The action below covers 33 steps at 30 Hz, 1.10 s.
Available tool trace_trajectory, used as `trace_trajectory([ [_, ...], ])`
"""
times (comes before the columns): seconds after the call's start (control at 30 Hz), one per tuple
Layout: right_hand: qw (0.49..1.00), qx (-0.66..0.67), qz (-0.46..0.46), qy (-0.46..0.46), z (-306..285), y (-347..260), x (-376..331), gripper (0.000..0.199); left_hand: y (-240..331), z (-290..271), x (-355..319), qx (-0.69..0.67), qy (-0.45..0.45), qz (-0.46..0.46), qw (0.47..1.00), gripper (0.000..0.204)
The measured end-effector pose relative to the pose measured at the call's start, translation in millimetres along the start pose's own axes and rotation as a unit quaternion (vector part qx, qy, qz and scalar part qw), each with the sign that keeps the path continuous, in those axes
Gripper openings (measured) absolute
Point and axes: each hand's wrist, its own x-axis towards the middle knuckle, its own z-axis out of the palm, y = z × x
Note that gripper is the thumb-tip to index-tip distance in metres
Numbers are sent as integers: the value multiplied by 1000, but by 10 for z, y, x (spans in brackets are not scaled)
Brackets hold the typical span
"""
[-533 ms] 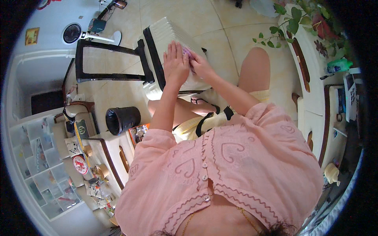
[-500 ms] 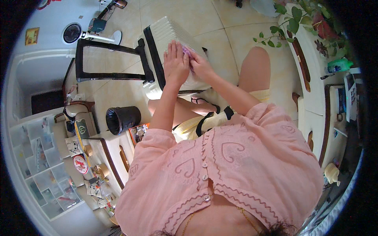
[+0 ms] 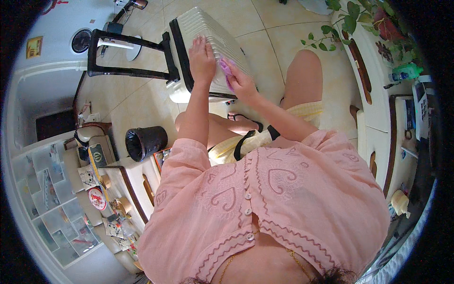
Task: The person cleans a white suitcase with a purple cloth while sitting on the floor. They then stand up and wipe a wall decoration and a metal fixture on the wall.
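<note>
In front of me is a cream ribbed suitcase (image 3: 208, 28) with a black band. Its black telescopic handle (image 3: 127, 75) is pulled out toward the left. My left hand (image 3: 202, 59) lies flat on the suitcase, fingers stretched toward the far side. On the near right part of the case, my right hand (image 3: 240, 83) grips a purple cloth (image 3: 227, 68), which touches the ribbed shell. Part of the cloth is hidden under the fingers.
A black bin (image 3: 146, 143) stands on the tiled floor left of my legs. Beyond the handle is a white fan (image 3: 82, 41). Along the right runs a white cabinet (image 3: 376, 111) bearing a leafy plant (image 3: 352, 21) and a green bottle (image 3: 405, 72).
My right hand has drawn the cloth slightly nearer and away from my left hand. My left hand has slid a little farther and left. The suitcase and its handle have shifted slightly away.
</note>
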Motion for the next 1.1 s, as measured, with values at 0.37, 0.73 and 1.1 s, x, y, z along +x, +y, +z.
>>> trace_trajectory([
  [0.37,980,-49,177,-73,-238,264,33,44,-19,32,20,17,14,20,1000,41],
  [0.73,984,-109,128,-58,-253,506,-95,48,36,5,-34,-9,32,13,999,40],
  [1.1,993,-114,21,-35,-46,130,-5,41,-186,-132,79,-409,-37,-151,899,40],
])
